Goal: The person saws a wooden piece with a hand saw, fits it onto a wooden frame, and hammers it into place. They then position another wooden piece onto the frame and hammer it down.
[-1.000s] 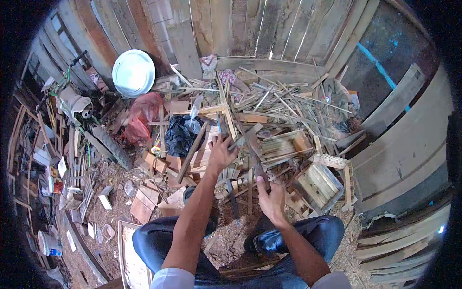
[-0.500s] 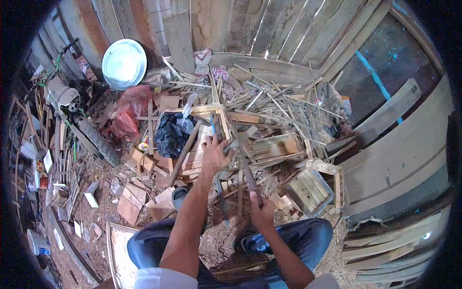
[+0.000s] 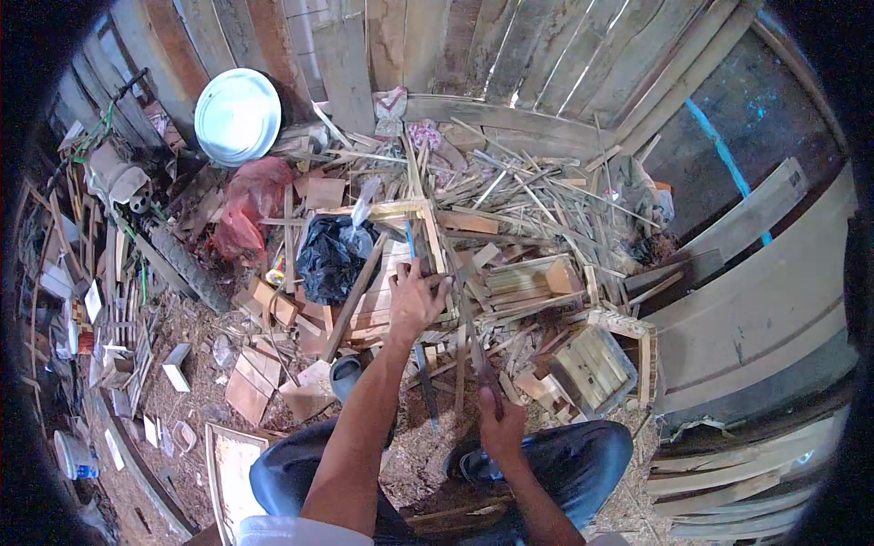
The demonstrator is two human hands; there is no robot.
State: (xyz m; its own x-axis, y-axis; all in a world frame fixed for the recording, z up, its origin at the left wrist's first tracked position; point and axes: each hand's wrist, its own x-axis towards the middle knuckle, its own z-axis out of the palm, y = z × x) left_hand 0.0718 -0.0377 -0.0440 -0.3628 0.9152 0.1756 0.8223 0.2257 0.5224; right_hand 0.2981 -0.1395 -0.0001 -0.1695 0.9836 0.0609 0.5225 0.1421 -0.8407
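My right hand point(image 3: 502, 428) is closed round the near end of a long, narrow, dark tool that looks like a machete point(image 3: 476, 350). It points away from me, over the wood pile. My left hand point(image 3: 419, 302) is ahead and to the left, its fingers bent round the end of a short wood piece point(image 3: 478, 261). That piece lies across the far part of the machete; whether they touch is hard to make out. Beneath my left hand is a wooden frame point(image 3: 428, 238) with pale slats. A slatted wooden box point(image 3: 590, 369) rests by my right knee.
A black plastic bag point(image 3: 332, 259) and a red plastic bag point(image 3: 253, 205) lie left of the frame. A white basin point(image 3: 238, 117) leans on the plank wall point(image 3: 455, 45). Thin wood strips point(image 3: 546, 200) are heaped behind. A dark upright strip point(image 3: 425, 387) stands between my knees.
My left hand has moved slightly right, its fingers drawing in round the wood piece. My right hand has come a little nearer to me with the machete. The view has shifted slightly.
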